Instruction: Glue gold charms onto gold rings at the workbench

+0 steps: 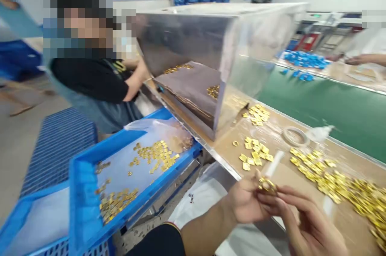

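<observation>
Head view: worker's left hand (250,201) has a small shiny gold-coloured metal piece (267,186) pinched in its fingertips. Right hand (310,215) is beside it, fingers bent in toward the piece; can't tell from where I'm standing if they grip it too. Exact shape of the piece: too blurred.

Landmark = big silver sheet-metal box (185,40), open front. Piece is in front of the box, off to its right, over the near edge of a brown-topped, metal-edged workbench (279,141). Box sits on that bench. More gold pieces inside it, on a pale sheet (193,81).

Right of box, on bench: small gold clusters (255,153), then an off-white tape-like ring (285,136), then a long gold heap (334,181). Flat green strip (319,107) runs past the bench's far edge, right of box.

Left of box, lower: blue plastic tray (81,207), gold pieces scattered on its white liner (120,167), translucent plastic film (150,126) over the end nearest the box. Co-worker in a black short-sleeved top (90,81) stands at the box's left side.
</observation>
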A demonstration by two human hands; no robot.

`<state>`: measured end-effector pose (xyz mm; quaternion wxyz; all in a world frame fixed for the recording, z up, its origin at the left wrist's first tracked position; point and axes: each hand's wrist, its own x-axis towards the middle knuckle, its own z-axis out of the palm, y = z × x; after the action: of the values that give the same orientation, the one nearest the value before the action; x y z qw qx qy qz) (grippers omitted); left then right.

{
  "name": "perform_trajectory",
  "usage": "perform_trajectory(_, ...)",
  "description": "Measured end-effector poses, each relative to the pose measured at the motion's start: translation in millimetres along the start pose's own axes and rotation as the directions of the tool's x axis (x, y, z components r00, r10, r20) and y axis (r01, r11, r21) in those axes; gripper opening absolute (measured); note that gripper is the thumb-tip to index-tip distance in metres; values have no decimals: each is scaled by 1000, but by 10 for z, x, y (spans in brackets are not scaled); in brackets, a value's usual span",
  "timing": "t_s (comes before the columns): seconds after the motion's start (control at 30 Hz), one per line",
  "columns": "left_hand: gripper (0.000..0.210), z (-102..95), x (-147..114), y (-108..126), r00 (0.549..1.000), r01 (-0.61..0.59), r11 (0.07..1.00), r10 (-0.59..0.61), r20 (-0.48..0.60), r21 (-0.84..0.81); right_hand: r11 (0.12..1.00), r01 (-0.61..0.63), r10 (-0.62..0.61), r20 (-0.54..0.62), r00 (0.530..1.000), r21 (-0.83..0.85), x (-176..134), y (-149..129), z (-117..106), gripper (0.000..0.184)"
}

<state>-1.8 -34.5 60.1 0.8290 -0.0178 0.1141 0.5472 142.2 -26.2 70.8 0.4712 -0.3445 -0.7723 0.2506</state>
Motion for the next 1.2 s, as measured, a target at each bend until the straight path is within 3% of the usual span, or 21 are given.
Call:
perform_trajectory(0.13,38,81,-64,63,998,1,996,-7,-68,-89,998,26,-28,-37,999,-63,97,-189,104,7)
perform_trajectory(0.33,38,133,-69,58,978,-8,992,-18,-210,-124,999,-23,21,-83,996,-32,101,-193,150,11)
perform_trajectory(0.5,30,137,-61,33,969,-10,994,-19,-248,-113,999,-25,21,-102,995,-36,125,-233,145,13)
perform_trajectory(0.77,32,96,-54,-24,978,-30,999,22,-205,-39,1000,-20,18,-110,994,-15,129,-258,114,15)
perform_trajectory(0.83,37,93,-50,-44,987,-43,999,47,-151,30,1000,-13,13,-128,992,0,99,-264,110,15)
perform_trajectory(0.9,43,72,-46,-65,985,-154,973,166,-54,171,1000,-16,19,-184,983,20,51,-273,112,12)
perform_trajectory(0.97,47,30,-46,-74,916,-387,840,399,51,382,997,-51,63,-240,969,57,4,-288,117,6)
perform_trajectory(1.03,42,-26,-57,-59,788,-560,576,591,170,595,983,-129,156,-216,964,135,-23,-305,122,8)
perform_trajectory(1.07,36,-52,-69,-43,742,-588,446,630,230,675,966,-175,209,-178,961,190,-27,-312,124,12)
perform_trajectory(1.13,20,-90,-105,2,722,-580,275,610,328,767,905,-268,312,-87,946,329,-21,-317,125,19)
perform_trajectory(1.2,10,-101,-152,45,731,-570,195,563,385,798,802,-348,395,7,919,485,-14,-304,119,22)
